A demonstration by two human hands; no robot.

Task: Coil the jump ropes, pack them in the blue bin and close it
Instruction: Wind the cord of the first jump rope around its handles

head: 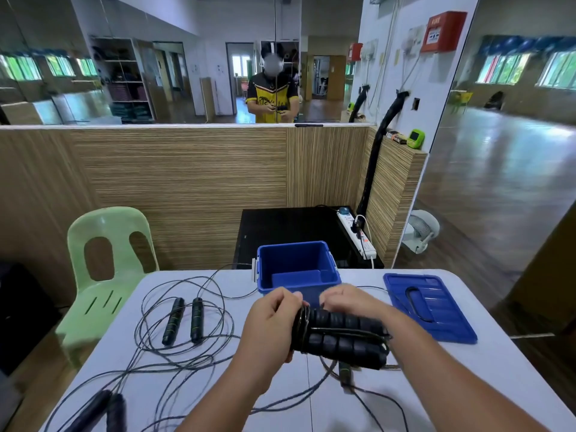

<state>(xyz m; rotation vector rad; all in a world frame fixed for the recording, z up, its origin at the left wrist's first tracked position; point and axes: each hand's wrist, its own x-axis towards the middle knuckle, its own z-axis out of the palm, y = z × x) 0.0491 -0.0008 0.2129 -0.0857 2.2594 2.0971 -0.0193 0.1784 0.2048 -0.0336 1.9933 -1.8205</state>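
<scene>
Chair (107, 275): pale green plastic, beside my table's (486, 378) left edge.
Power strip (358, 238): white, on black stand (280, 232) beyond the far edge.
Fan (420, 230): white, past the far right corner.

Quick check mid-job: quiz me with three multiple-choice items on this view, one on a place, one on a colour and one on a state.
1. Where does the blue lid lie?
A. on the table, right of the blue bin
B. fitted on top of the bin
C. on the floor

2. What colour is the plastic chair beside the table?
A. red
B. white
C. pale green

3. What are the left hand and right hand doing?
A. lying flat and open on the table
B. gripping a wound jump rope at its black handles
C. pressing the lid down

Answers:
1 A, the lid lies flat on the tabletop apart from the open bin.
2 C, its back and seat are light green.
3 B, the fingers of both hands curl round the bundle.
</scene>
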